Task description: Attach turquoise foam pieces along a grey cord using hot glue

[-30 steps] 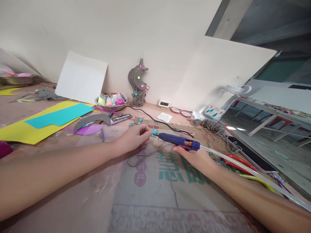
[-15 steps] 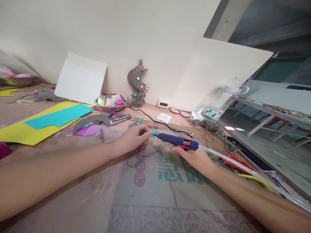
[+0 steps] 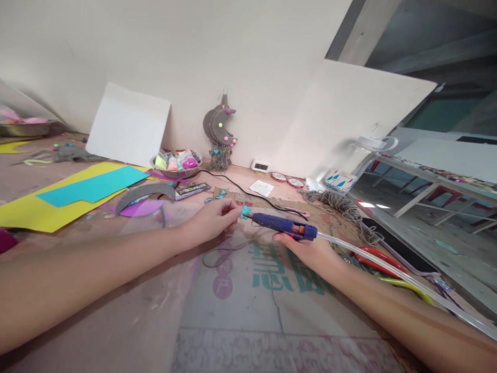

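Observation:
My left hand [image 3: 217,216] pinches a small turquoise cutout [image 3: 245,212] by its left side. Wrapped round the handle of a dark blue hot glue gun [image 3: 274,223] is my right hand [image 3: 301,246]; the handle itself is mostly hidden. The gun's nozzle points left and meets or nearly meets the cutout; I cannot tell which. A long clear glue stick [image 3: 373,259] runs out of the gun's back, over my right forearm. Below the hands, a loop of grey cord [image 3: 217,259] lies on a printed plastic sheet [image 3: 233,321].
Yellow card [image 3: 46,220] with turquoise card [image 3: 97,189] lies left, near a grey crescent [image 3: 149,190]. A bowl of coloured clay packs [image 3: 178,168] and a decorated grey moon [image 3: 219,127] stand at the wall. On the right are a cord coil [image 3: 341,207] and red-handled tool [image 3: 378,259].
The turquoise cutout has turned slightly between my left fingers and tipped up a little. The glue gun and my right hand hold their place.

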{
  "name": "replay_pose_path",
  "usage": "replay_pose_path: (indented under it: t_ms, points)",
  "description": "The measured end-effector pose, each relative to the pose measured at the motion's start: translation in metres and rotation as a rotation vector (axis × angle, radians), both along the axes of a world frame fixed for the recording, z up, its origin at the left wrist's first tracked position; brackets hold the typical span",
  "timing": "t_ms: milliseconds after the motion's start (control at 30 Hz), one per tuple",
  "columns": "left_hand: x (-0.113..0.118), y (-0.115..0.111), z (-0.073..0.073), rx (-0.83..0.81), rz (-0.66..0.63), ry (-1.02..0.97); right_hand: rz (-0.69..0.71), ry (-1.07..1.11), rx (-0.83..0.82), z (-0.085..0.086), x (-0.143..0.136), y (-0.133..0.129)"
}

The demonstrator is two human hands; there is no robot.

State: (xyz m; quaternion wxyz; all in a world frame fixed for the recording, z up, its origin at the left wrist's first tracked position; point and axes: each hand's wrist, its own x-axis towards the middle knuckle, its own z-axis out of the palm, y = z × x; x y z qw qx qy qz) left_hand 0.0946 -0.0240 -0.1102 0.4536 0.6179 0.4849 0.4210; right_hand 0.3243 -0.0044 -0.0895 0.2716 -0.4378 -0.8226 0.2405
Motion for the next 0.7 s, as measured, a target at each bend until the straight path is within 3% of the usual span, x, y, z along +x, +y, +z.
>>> replay_pose_path:
  t_ms: [700]
  points:
    - [0.0001,-0.0007,0.0037,0.025,0.020,0.027,0.011,0.059,0.010,-0.0022,-0.0003,-0.0001]
